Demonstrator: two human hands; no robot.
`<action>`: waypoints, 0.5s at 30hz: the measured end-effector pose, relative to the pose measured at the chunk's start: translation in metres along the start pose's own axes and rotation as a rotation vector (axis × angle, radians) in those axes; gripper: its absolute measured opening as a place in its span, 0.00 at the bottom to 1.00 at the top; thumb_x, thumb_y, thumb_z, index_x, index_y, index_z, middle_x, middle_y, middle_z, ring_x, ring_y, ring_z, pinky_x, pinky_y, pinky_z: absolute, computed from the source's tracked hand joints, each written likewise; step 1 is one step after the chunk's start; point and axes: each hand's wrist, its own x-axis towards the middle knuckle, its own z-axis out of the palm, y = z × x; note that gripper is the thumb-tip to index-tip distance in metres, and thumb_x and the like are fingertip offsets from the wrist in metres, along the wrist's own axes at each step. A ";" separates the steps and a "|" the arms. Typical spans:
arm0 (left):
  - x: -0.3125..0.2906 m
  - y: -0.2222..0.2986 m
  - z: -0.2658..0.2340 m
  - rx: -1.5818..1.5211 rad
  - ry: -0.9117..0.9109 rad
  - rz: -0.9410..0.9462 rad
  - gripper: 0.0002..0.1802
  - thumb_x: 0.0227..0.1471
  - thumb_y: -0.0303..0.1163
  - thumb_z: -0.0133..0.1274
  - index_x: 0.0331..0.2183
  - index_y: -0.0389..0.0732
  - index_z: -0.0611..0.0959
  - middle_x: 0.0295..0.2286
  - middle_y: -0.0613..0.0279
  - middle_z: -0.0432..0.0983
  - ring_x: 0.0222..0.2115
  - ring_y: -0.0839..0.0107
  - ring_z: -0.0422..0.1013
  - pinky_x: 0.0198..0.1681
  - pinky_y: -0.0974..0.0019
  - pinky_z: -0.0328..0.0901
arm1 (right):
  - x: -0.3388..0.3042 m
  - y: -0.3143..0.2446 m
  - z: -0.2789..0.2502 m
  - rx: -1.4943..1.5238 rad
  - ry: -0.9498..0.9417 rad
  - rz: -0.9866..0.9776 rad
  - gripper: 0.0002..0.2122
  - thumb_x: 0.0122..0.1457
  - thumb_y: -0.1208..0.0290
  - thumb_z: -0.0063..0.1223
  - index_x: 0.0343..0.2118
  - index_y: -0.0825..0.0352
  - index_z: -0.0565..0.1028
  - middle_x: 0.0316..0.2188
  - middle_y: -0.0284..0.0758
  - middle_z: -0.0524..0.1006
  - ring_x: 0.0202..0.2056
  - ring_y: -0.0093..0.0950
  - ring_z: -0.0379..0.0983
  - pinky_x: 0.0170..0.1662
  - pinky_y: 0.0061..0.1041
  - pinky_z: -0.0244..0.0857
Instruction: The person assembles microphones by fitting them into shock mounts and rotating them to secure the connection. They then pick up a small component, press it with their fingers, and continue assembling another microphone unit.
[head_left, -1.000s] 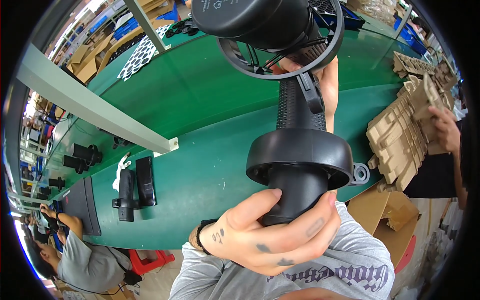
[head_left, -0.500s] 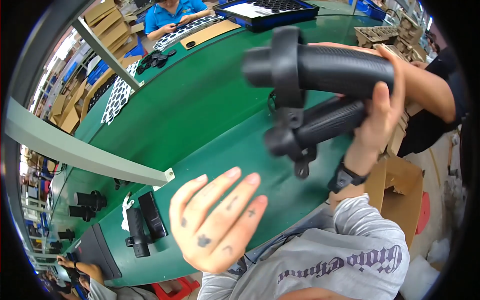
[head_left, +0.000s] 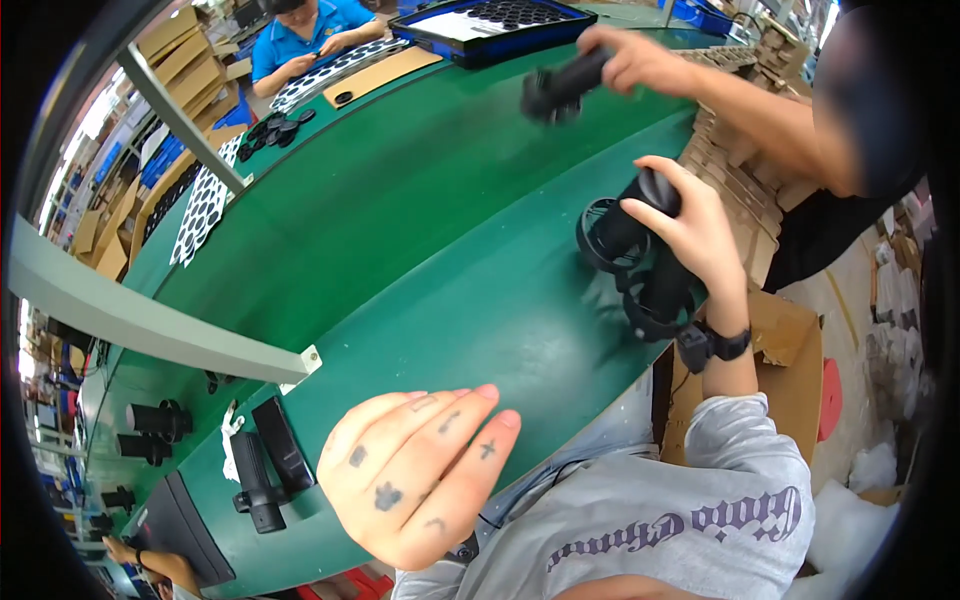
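Black cylinder (head_left: 628,217) | right hand (head_left: 698,225) clamped on its end | second cylinder (head_left: 667,287) just below that hand: close-set rings (head_left: 652,325) might snag, tipping either | left hand (head_left: 415,475): fingers slightly apart

Near left on our workbench (head_left: 430,340): phone (head_left: 284,445), right of one handheld device (head_left: 256,475). Right side: device pair (head_left: 664,288) left of pulp trays (head_left: 735,195), cardboard box (head_left: 790,345) nearer.

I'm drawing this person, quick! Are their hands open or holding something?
Left hand: open, nothing seen in it.
Right hand: closed around one end of a black tube.
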 end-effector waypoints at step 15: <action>0.013 0.010 -0.022 0.025 -0.240 -0.086 0.09 0.42 0.17 0.50 0.30 0.32 0.83 0.27 0.52 0.79 0.27 0.60 0.75 0.32 0.64 0.68 | 0.020 0.042 0.037 -0.262 -0.034 0.055 0.26 0.49 0.55 0.58 0.51 0.60 0.68 0.46 0.41 0.68 0.41 0.40 0.71 0.44 0.35 0.66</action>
